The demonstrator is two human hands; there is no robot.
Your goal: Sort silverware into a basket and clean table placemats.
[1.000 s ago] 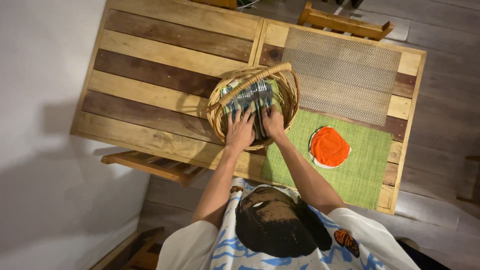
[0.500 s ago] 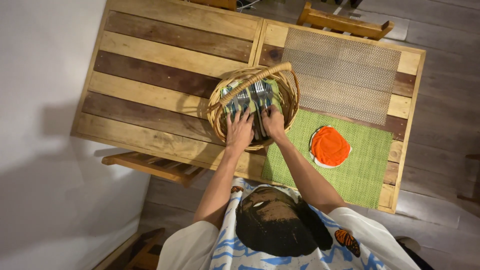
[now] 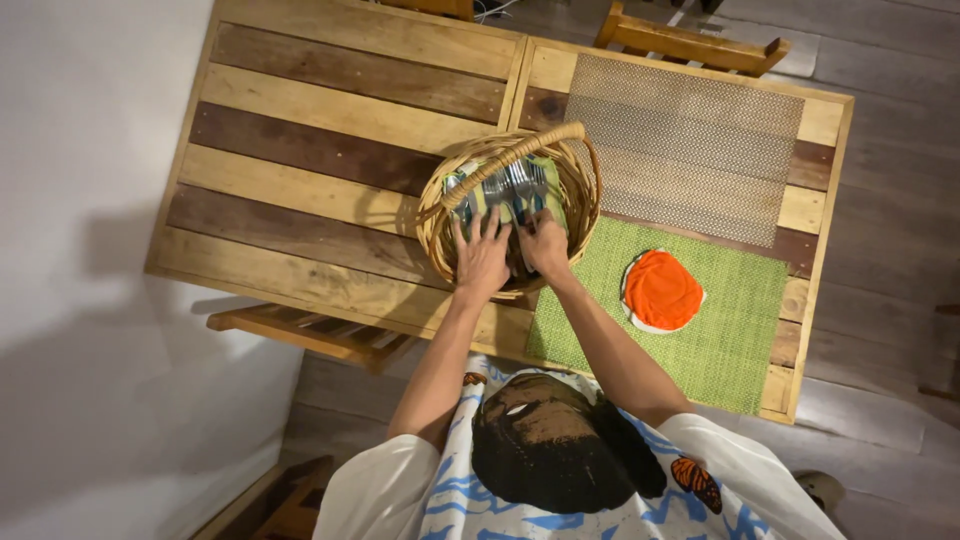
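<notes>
**Both hands inside a wicker basket on a plank table**

The left hand [image 3: 481, 258] lies palm down inside the basket [image 3: 440, 235], fingers spread wide and flat on the bundle of cloth and cutlery [image 3: 515, 190] that fills it; it presses rather than clamps, and nothing sits between thumb and fingers that can be seen. The right hand [image 3: 546, 243] is just beside it, nearly touching, fingers drawn closer together and bent down onto the same bundle; whether it pinches a fork or only rests on the cloth cannot be told from above.

No package, label or sign can be made out on the table.

The basket is round, woven of pale cane, with one hoop handle [image 3: 520, 155] arching across it from lower left to upper right; it stands near the middle of the table [image 3: 300, 150], partly over the corner of the green mat [image 3: 730, 340]. Inside it, metal forks lie side by side on a green and dark patterned cloth, tines towards the far rim. On the green mat, well apart from the hands, sits an orange round thing [image 3: 662, 291] on a white base; beyond it lies a brown woven mat [image 3: 690, 150]. A wooden chair [image 3: 690, 45] stands at the far edge, and a bench [image 3: 310, 335] shows under the near one.
</notes>
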